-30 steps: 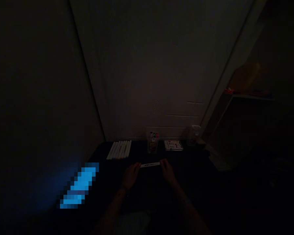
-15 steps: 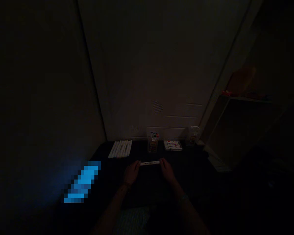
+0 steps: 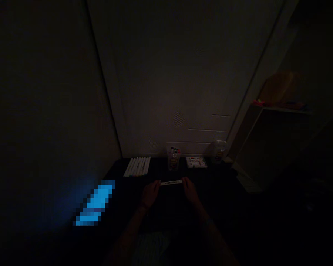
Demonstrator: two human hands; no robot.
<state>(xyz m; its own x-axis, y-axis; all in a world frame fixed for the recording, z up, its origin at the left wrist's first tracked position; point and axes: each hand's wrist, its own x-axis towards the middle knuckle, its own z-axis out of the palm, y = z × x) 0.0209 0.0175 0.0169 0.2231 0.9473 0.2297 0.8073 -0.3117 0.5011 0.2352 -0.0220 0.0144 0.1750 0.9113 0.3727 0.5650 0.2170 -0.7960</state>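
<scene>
A white marker [image 3: 171, 183] with dark print on its barrel is held level over the dark table. My left hand [image 3: 151, 193] pinches its left end, and my right hand [image 3: 189, 190] pinches the right end. Beyond my left hand, several white markers [image 3: 137, 167] lie side by side in a row. Straight behind the held marker stands a clear container [image 3: 173, 162] with several colour-tipped markers upright in it. To its right lies a flat white pack [image 3: 196, 162] with small coloured marks. The scene is very dark, so fine detail of the fingers is lost.
A second clear container [image 3: 219, 152] stands at the table's back right, near the wall [image 3: 166, 92]. At the left glows a blurred blue screen [image 3: 97, 203]. A cabinet [image 3: 269, 144] on the right bears an orange-brown object [image 3: 280, 88] on top.
Both hands keep their hold on the marker, which stays almost in place. The view has shifted slightly, and the picture has become a little dimmer around my arms.
</scene>
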